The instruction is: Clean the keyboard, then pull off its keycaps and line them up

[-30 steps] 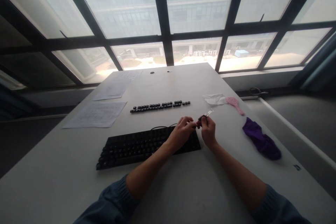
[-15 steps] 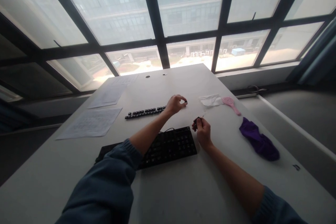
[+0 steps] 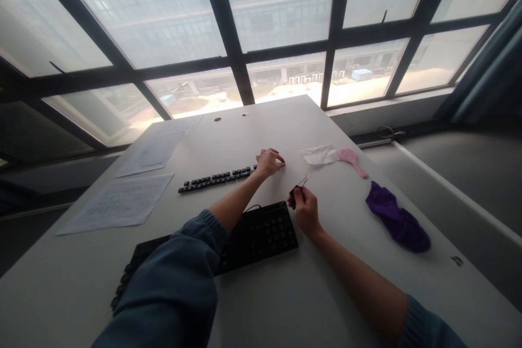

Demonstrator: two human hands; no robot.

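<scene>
My left hand (image 3: 269, 162) is over the white table, beside the right end of a double row of loose black keycaps (image 3: 216, 179). Its thumb and index finger pinch a small dark piece, probably a keycap, low at the tabletop. My right hand (image 3: 304, 205) is closed around a small black tool with thin wire prongs (image 3: 304, 179) pointing away from me. That hand is just past the upper right corner of a black keyboard (image 3: 261, 236). My left forearm crosses the keyboard and hides its middle.
Printed paper sheets (image 3: 118, 202) lie at the left. To the right are a white tissue (image 3: 320, 155), a pink round-headed handle-shaped object (image 3: 348, 156) and a purple cloth (image 3: 397, 216). Windows stand behind the table (image 3: 261, 310).
The camera view has shifted, moving most things leftward. My left hand has lowered its pinched fingers to the tabletop near the keycap row. My right hand still grips the wire-pronged tool.
</scene>
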